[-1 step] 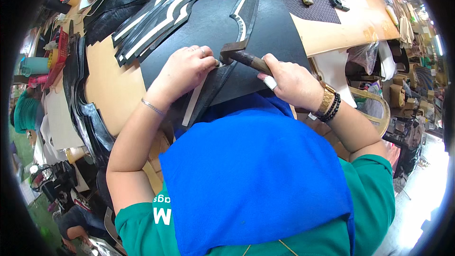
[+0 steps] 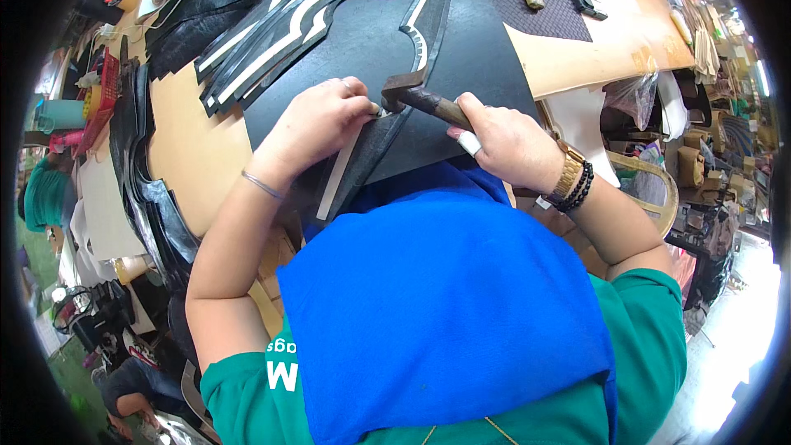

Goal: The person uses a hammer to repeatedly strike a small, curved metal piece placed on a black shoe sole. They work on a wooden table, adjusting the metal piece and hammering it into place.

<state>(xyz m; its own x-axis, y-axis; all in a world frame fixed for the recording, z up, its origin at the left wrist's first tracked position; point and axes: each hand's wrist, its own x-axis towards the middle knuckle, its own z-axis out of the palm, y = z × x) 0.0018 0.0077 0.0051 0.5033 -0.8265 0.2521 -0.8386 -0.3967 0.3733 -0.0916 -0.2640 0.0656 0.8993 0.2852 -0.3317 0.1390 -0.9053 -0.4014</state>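
Head view: my left hand [image 2: 323, 122] pinched the edge of the strip [image 2: 372, 145] on the board [image 2: 482, 45] and my right hand [image 2: 512, 145] gripped the hammer [image 2: 426, 100], apparently to flatten a fold, the next tap probably calling for clear fingers.

Black strip [image 2: 375, 144] with white band [image 2: 336, 179], brown hammer handle [image 2: 451, 113]

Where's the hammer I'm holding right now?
In the head view's upper middle, the hammer is in your right hand, its head over the black leather-like piece, just right of your left hand.
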